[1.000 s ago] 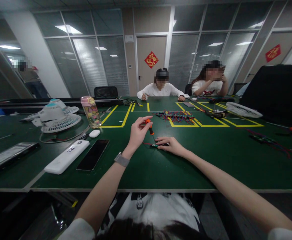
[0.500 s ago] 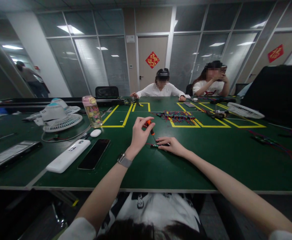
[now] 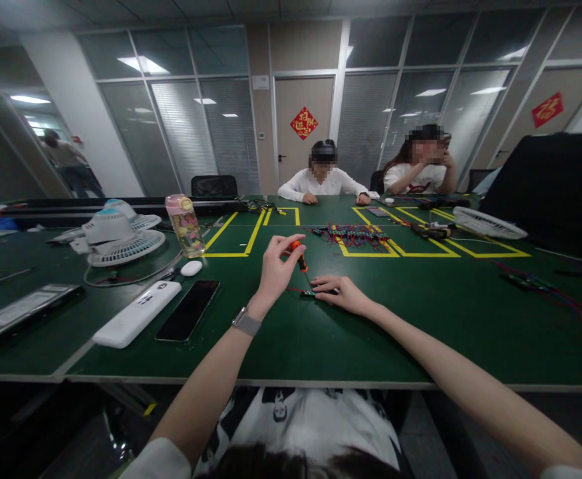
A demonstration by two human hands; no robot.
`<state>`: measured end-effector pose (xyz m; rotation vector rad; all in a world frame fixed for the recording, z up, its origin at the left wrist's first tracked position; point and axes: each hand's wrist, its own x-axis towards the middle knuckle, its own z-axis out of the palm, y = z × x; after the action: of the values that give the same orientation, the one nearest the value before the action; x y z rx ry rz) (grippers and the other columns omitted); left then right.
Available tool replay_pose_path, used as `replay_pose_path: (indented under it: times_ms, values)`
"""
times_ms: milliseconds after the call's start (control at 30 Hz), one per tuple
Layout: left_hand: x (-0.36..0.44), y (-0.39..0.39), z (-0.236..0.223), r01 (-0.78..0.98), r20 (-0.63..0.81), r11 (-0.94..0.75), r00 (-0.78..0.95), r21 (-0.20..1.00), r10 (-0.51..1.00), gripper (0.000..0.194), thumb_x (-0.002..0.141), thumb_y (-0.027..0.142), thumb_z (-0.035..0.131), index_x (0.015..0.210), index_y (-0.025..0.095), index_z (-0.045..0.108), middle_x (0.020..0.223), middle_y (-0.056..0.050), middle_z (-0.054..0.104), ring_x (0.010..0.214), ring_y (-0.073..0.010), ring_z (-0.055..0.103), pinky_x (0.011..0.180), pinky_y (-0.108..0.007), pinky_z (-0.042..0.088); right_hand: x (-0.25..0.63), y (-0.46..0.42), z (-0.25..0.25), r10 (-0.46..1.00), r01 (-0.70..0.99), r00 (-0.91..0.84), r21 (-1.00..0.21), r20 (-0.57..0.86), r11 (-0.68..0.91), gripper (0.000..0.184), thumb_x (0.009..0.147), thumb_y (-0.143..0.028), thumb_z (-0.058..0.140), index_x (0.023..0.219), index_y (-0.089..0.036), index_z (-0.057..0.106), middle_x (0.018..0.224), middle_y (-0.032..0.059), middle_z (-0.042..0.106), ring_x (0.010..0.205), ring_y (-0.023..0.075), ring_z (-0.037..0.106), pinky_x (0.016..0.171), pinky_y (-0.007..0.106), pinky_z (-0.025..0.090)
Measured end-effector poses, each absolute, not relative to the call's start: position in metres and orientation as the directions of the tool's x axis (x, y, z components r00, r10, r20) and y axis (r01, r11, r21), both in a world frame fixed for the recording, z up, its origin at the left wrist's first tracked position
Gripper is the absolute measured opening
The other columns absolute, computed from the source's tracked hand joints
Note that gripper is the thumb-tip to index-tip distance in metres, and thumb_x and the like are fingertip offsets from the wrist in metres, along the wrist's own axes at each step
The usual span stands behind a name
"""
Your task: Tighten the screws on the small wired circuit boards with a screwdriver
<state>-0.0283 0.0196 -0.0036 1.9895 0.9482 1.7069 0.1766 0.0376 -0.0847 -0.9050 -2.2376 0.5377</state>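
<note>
My left hand point(image 3: 277, 269) is closed around the orange-and-black handle of a screwdriver point(image 3: 302, 264), thumb and fingers near its top. The screwdriver tilts slightly, its thin shaft pointing down at a small green circuit board point(image 3: 307, 294). Whether the tip touches a screw there is too small to tell. With its fingertips, my right hand point(image 3: 345, 296) holds the board's right end down on the green table point(image 3: 281, 352), hiding that part. A thin red wire leaves the board's left side.
Behind my hands lies a heap of wired circuit boards point(image 3: 355, 236) across yellow tape. To the left are a phone point(image 3: 188, 311), a white power bank point(image 3: 138, 314), a bottle point(image 3: 185, 226) and a fan point(image 3: 121, 239). More wired boards point(image 3: 525, 279) lie right. Two people sit opposite.
My hands, screwdriver and board keep nearly the same place. Across the table, the person in white has drawn one hand inward along the table edge. The view has tilted slightly.
</note>
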Motion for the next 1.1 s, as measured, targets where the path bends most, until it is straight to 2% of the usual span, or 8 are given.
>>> replay_pose_path:
  times_ms: [100, 167, 300, 367, 467, 567, 733, 1100]
  values:
    - [-0.0255, 0.0163, -0.0044, 0.300, 0.776, -0.761, 0.094, 0.575, 0.624, 0.031, 0.093, 0.026, 0.046, 0.120, 0.023, 0.060, 0.115, -0.007, 0.058, 0.107, -0.0165, 0.055, 0.096, -0.031, 0.043, 0.1761, 0.0371, -0.0842, 0.730, 0.459, -0.540, -0.580, 0.420, 0.673, 0.025, 0.081, -0.039, 0.064, 0.099, -0.024, 0.074, 0.114, 0.0092, 0.068, 0.111, 0.0259, 0.061, 0.100, 0.046, 0.044]
    - [-0.0225, 0.0158, -0.0057, 0.213, 0.768, -0.775, 0.137, 0.594, 0.626, 0.032, 0.094, 0.024, 0.043, 0.123, 0.023, 0.056, 0.123, -0.007, 0.057, 0.115, -0.0173, 0.053, 0.101, -0.034, 0.040, 0.1758, 0.0368, -0.0837, 0.732, 0.460, -0.537, -0.581, 0.420, 0.671, 0.025, 0.081, -0.038, 0.064, 0.098, -0.023, 0.074, 0.113, 0.0095, 0.068, 0.110, 0.0259, 0.061, 0.099, 0.045, 0.045]
    - [-0.0185, 0.0181, -0.0089, 0.012, 0.702, -0.709, 0.131, 0.705, 0.700, 0.028, 0.091, 0.026, 0.049, 0.116, 0.020, 0.060, 0.112, -0.008, 0.062, 0.097, -0.0163, 0.063, 0.088, -0.031, 0.050, 0.1754, 0.0362, -0.0829, 0.732, 0.465, -0.539, -0.578, 0.417, 0.671, 0.024, 0.081, -0.038, 0.064, 0.098, -0.024, 0.074, 0.113, 0.0086, 0.069, 0.110, 0.0260, 0.061, 0.098, 0.044, 0.046]
    - [-0.0190, 0.0194, -0.0098, 0.045, 0.698, -0.701, 0.060, 0.712, 0.713, 0.021, 0.085, 0.026, 0.059, 0.103, 0.019, 0.066, 0.101, -0.006, 0.063, 0.087, -0.0143, 0.063, 0.081, -0.027, 0.052, 0.1754, 0.0362, -0.0828, 0.731, 0.469, -0.539, -0.573, 0.418, 0.672, 0.024, 0.081, -0.038, 0.064, 0.097, -0.024, 0.074, 0.113, 0.0081, 0.069, 0.110, 0.0259, 0.061, 0.098, 0.043, 0.046]
    - [-0.0218, 0.0202, -0.0091, 0.171, 0.712, -0.698, -0.030, 0.695, 0.702, 0.016, 0.079, 0.029, 0.067, 0.091, 0.018, 0.069, 0.094, -0.004, 0.060, 0.084, -0.0137, 0.061, 0.074, -0.024, 0.052, 0.1756, 0.0363, -0.0830, 0.724, 0.472, -0.546, -0.559, 0.421, 0.681, 0.024, 0.082, -0.039, 0.063, 0.098, -0.024, 0.074, 0.113, 0.0080, 0.069, 0.110, 0.0257, 0.061, 0.098, 0.043, 0.046]
    - [-0.0234, 0.0202, -0.0072, 0.184, 0.713, -0.700, -0.001, 0.690, 0.702, 0.019, 0.085, 0.030, 0.059, 0.098, 0.019, 0.068, 0.101, -0.006, 0.059, 0.090, -0.0146, 0.061, 0.076, -0.024, 0.052, 0.1759, 0.0365, -0.0833, 0.718, 0.476, -0.554, -0.548, 0.421, 0.688, 0.025, 0.083, -0.038, 0.062, 0.099, -0.024, 0.074, 0.113, 0.0085, 0.068, 0.110, 0.0257, 0.061, 0.098, 0.044, 0.045]
    - [-0.0206, 0.0199, -0.0082, 0.045, 0.660, -0.670, 0.133, 0.741, 0.739, 0.029, 0.089, 0.026, 0.053, 0.117, 0.018, 0.059, 0.107, -0.008, 0.064, 0.088, -0.0152, 0.066, 0.080, -0.027, 0.054, 0.1765, 0.0370, -0.0836, 0.718, 0.481, -0.554, -0.542, 0.421, 0.689, 0.025, 0.083, -0.038, 0.062, 0.100, -0.024, 0.074, 0.114, 0.0087, 0.068, 0.111, 0.0256, 0.061, 0.098, 0.043, 0.046]
    - [-0.0225, 0.0185, -0.0067, 0.119, 0.750, -0.749, 0.052, 0.651, 0.660, 0.027, 0.089, 0.027, 0.054, 0.114, 0.020, 0.061, 0.098, -0.004, 0.062, 0.079, -0.0112, 0.065, 0.073, -0.022, 0.054, 0.1775, 0.0398, -0.0868, 0.716, 0.476, -0.560, -0.546, 0.416, 0.690, 0.027, 0.083, -0.038, 0.062, 0.101, -0.023, 0.073, 0.115, 0.0100, 0.067, 0.113, 0.0271, 0.059, 0.100, 0.044, 0.044]
